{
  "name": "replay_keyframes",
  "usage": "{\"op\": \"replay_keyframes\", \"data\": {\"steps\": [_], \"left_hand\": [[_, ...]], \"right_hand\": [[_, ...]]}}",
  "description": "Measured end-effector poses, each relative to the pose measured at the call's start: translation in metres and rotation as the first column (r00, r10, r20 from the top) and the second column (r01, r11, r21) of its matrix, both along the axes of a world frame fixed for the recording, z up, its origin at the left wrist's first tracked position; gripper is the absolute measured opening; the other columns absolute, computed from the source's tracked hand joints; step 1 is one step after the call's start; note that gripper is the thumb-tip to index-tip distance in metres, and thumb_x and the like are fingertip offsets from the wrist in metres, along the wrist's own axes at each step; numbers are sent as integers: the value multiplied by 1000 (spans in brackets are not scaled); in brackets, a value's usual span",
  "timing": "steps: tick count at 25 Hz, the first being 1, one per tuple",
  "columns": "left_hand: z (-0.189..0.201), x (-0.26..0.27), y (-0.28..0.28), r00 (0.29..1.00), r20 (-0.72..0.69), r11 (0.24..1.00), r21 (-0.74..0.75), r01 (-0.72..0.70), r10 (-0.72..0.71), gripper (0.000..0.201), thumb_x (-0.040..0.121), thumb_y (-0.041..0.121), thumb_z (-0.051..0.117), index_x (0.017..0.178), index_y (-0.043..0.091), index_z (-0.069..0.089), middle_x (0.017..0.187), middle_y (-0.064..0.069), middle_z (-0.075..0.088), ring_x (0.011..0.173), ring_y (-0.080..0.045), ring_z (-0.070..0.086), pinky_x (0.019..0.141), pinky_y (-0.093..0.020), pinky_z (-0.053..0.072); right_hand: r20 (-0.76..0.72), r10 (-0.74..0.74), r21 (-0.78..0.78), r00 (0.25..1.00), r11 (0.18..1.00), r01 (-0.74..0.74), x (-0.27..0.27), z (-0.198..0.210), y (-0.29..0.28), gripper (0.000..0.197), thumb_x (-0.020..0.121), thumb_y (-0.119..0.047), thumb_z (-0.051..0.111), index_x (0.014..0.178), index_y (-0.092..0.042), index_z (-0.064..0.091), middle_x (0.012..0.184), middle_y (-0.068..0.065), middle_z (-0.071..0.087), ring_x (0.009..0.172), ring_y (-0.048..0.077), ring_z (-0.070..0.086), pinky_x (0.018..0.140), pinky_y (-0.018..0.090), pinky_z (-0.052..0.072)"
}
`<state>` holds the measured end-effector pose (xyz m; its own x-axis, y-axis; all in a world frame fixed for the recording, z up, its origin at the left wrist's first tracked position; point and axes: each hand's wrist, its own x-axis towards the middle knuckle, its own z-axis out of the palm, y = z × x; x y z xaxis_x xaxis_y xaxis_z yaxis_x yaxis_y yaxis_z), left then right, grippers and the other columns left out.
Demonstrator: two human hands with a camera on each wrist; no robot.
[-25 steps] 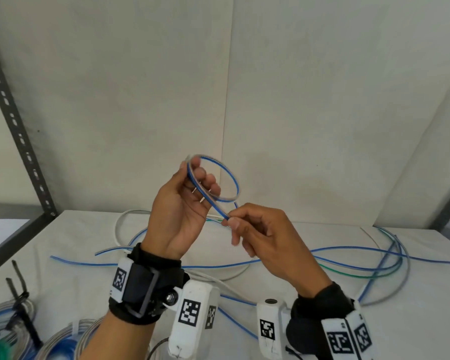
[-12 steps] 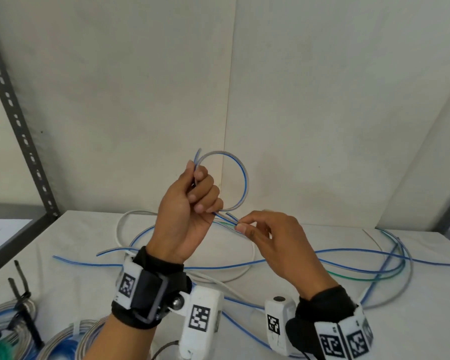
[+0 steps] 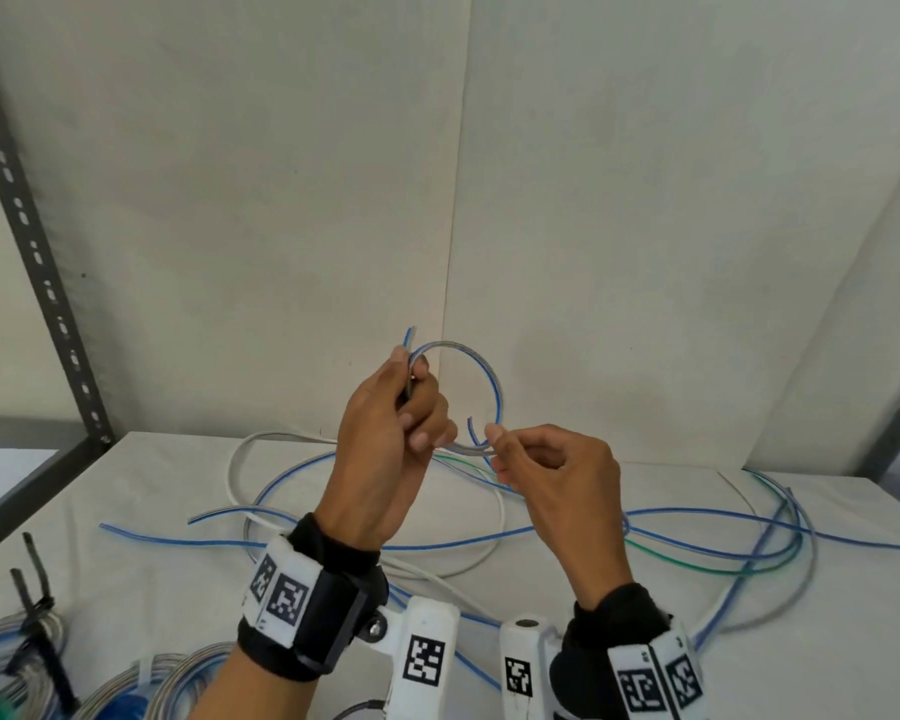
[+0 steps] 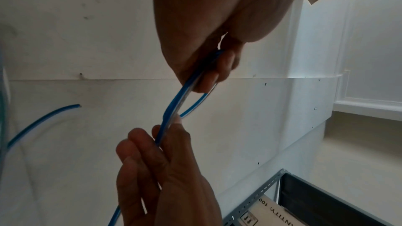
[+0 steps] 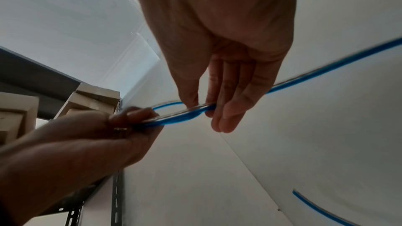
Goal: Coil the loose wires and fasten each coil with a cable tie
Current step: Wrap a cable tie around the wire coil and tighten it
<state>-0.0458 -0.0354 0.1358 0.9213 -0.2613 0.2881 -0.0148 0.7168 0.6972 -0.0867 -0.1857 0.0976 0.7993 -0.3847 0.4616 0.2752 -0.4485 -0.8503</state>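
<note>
blue-and-clear striped thin wire point(image 3: 491, 379) is in the winding step: we grip its first loop, held up above the white tabletop point(image 3: 126, 574), in our curled left hand point(image 3: 385, 449), while our right hand point(image 3: 557, 491) pinches the strand just beside it. next, we judge, the right hand should lay another turn into the left grip; no cable tie yet.

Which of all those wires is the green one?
The green wire lies on the table at the right, curving among the loose blue wires. It is the only loose green one; the hands hold a blue wire.
</note>
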Motion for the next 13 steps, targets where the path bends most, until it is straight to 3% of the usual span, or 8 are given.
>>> {"op": "replay_keyframes", "data": {"steps": [3, 5, 7, 9, 11, 13], "left_hand": [[2, 6, 12, 999, -33, 999, -25, 35, -36, 42, 108, 34, 34, 90, 12, 64, 47, 9, 21, 40, -7, 22, 49, -22, 36], [4, 9, 18, 998, -47, 997, -64, 47, -50, 43, 108, 34, 34, 79, 15, 59, 46, 8, 26, 41, -8, 27, 51, -22, 39], [5, 13, 22, 999, -46, 993, -120, 10, -16, 39, 109, 33, 33, 78, 18, 51, 51, 7, 35, 43, -10, 33, 54, -23, 43], [5, 15, 27, 999, -35, 988, -152, -23, 18, 37, 109, 31, 32, 86, 17, 56, 53, 8, 39, 43, -9, 35, 53, -22, 42], [4, 15, 31, 999, -32, 985, -170, -2, -4, 37, 109, 28, 31, 99, 13, 63, 47, 8, 35, 39, -7, 31, 49, -19, 37], [5, 14, 33, 996, -29, 979, -191, 74, -81, 37, 109, 27, 31, 92, 15, 62, 43, 7, 30, 36, -7, 28, 46, -19, 32]], "right_hand": [[-23, 3, -9, 1000, 1000, -3, 0, 1, 1, 36, 83, -53, 73, 72, -19, 75, 61, -7, 72, 59, 6, 71, 72, 36, 60], [-27, -26, -68, 999, 997, 25, 1, 0, -1, 35, 84, -54, 73, 70, -22, 73, 60, -9, 71, 59, 4, 69, 68, 31, 57], [-54, -33, -109, 998, 994, 27, 2, 1, -6, 30, 87, -48, 74, 69, -23, 74, 60, -10, 72, 61, 3, 69, 68, 30, 56], [-90, -8, -132, 996, 991, -4, 2, 2, -11, 25, 89, -38, 74, 70, -21, 75, 61, -9, 72, 62, 4, 69, 70, 31, 57], [-131, 18, -154, 991, 987, -38, 1, 3, -14, 22, 89, -30, 74, 69, -20, 75, 61, -8, 72, 61, 7, 69, 70, 32, 57], [-154, 15, -175, 988, 984, -42, 1, 1, -17, 18, 88, -26, 74, 70, -21, 74, 62, -8, 72, 63, 8, 70, 71, 34, 57]]}}
